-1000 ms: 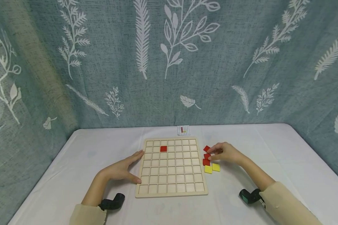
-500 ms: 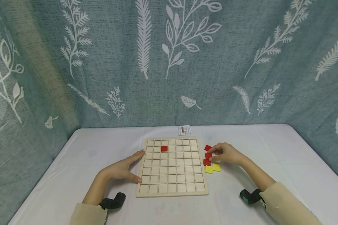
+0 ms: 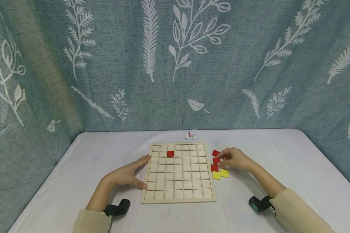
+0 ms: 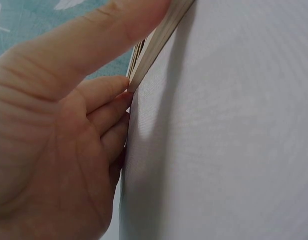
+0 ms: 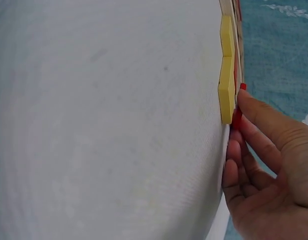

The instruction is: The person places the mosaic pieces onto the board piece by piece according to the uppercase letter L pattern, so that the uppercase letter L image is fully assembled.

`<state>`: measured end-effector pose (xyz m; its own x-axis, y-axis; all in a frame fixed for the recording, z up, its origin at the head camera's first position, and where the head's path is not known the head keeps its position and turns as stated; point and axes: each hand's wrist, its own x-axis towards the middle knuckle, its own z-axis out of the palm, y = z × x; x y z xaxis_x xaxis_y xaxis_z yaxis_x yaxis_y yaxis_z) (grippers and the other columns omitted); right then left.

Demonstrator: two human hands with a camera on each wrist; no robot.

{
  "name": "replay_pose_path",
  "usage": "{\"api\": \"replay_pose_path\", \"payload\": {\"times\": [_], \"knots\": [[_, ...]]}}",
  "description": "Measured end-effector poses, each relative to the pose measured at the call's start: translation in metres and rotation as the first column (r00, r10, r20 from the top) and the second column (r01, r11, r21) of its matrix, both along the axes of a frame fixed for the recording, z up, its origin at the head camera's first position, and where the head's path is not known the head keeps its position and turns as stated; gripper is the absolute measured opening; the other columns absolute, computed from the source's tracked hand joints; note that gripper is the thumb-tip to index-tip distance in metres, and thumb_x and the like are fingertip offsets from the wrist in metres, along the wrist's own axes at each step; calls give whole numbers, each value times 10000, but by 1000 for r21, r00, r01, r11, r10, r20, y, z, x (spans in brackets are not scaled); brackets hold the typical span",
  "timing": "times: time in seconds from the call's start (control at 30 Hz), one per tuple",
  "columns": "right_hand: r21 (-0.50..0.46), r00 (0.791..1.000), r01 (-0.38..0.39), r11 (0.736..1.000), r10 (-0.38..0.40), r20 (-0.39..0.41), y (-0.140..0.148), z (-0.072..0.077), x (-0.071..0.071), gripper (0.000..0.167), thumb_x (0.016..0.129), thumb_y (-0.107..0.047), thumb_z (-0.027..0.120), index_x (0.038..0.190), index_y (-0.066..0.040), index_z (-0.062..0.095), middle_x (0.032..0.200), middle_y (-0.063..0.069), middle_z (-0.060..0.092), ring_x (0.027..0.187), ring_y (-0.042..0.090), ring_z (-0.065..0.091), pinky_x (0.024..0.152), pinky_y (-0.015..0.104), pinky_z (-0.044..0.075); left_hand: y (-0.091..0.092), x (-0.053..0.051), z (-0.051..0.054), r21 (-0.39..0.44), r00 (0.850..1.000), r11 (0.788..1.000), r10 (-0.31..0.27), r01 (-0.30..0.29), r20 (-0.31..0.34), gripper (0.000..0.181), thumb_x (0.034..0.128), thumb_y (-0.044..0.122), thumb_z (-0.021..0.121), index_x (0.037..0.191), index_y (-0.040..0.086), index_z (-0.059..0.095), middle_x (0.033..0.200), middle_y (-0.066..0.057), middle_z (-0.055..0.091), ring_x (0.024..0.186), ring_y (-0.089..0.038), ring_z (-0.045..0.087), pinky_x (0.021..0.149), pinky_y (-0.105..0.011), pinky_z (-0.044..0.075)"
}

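A wooden grid board (image 3: 175,202) lies on the table with one red square tile (image 3: 170,153) in its upper part. My left hand (image 3: 123,174) touches the board's left edge, fingers and thumb spread along it. At the right of the board, my right hand (image 3: 234,159) pinches a red tile (image 5: 237,119) between thumb and fingers; this tile stands tilted in the right wrist view. One more red tile (image 3: 215,152) lies just behind it and another red tile (image 3: 214,168) in front. Two yellow tiles, a left one (image 3: 216,175) and a right one (image 3: 224,173), lie nearest to me.
A small printed grid card (image 3: 191,134) with red and yellow squares lies behind the board. White cloth (image 3: 280,155) covers the table, and a patterned curtain (image 3: 163,106) hangs at its back and sides. Each wrist wears a black device (image 3: 118,207).
The head view has shifted slightly. The middle red tile has moved a little back and to the right within my right hand's fingers. My left hand has stayed against the board.
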<state>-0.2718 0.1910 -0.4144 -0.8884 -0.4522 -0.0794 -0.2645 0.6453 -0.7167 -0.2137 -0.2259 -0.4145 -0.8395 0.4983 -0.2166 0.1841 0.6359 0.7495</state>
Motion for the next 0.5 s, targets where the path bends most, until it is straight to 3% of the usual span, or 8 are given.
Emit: {"api": "replay_pose_path", "payload": {"times": [0.5], "knots": [[-49, 999, 17, 999, -19, -44, 4, 2, -1, 284, 731, -229, 779, 919, -35, 692, 731, -12, 629, 685, 125, 555, 630, 254, 485, 0, -1, 0, -2, 1000, 1000, -5, 5, -16, 1114, 632, 323, 830, 1472, 33, 159, 1528, -219, 51, 1387, -426, 16, 1081, -616, 77]]}}
